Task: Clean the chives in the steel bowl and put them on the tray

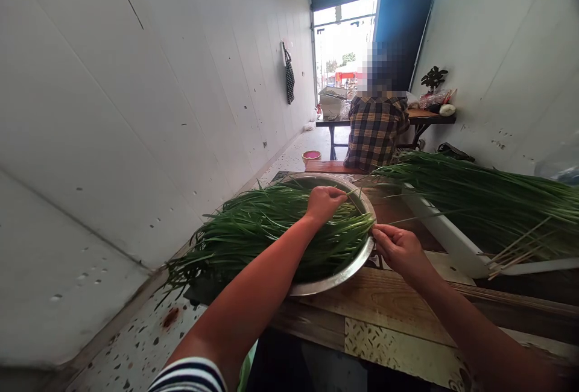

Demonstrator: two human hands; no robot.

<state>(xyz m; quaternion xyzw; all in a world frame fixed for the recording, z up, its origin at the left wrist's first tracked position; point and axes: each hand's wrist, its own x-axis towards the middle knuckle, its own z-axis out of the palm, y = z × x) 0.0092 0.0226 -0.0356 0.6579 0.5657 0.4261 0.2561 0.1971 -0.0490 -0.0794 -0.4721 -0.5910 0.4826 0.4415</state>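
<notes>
A wide metal bowl [348, 268] on a wooden table [393, 298] holds a thick heap of long green chives [253, 229] whose tips hang over the bowl's left side. My left hand [324, 202] reaches over the bowl with its fingers curled down onto the chives near the far rim. At the bowl's right rim my right hand [398, 248] has its fingers pinched on the ends of some chive leaves.
A second big pile of chives [488, 199] lies on a white tray [446, 238] at the right. A person in a plaid shirt [374, 129] sits ahead at a dark table [429, 117]. A white wall [136, 108] runs along the left, with a speckled floor [140, 344] below.
</notes>
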